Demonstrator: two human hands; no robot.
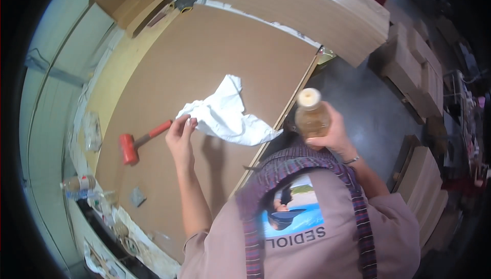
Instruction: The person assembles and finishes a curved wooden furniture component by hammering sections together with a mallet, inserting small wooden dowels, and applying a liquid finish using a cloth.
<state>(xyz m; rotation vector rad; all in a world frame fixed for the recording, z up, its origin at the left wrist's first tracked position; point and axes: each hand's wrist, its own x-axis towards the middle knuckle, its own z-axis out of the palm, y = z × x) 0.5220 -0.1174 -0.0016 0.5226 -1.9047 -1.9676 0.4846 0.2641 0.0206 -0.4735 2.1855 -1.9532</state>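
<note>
Left hand (180,135) pinches crumpled white cloth (225,113).

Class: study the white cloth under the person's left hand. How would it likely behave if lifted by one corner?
The white cloth lies crumpled in soft folds on the brown board, so it would probably hang limp. It looks thin, likely light. The left hand pinches its edge, suggesting easy grip.

The scene is viewed from a single fisheye camera worn on the head, aimed steeply down over the person's own chest. The bench (204,64) is seen close, filling the upper left, with the floor (358,110) to the right. Straight edges are bent toward the dark rim. No second view is provided.
</note>
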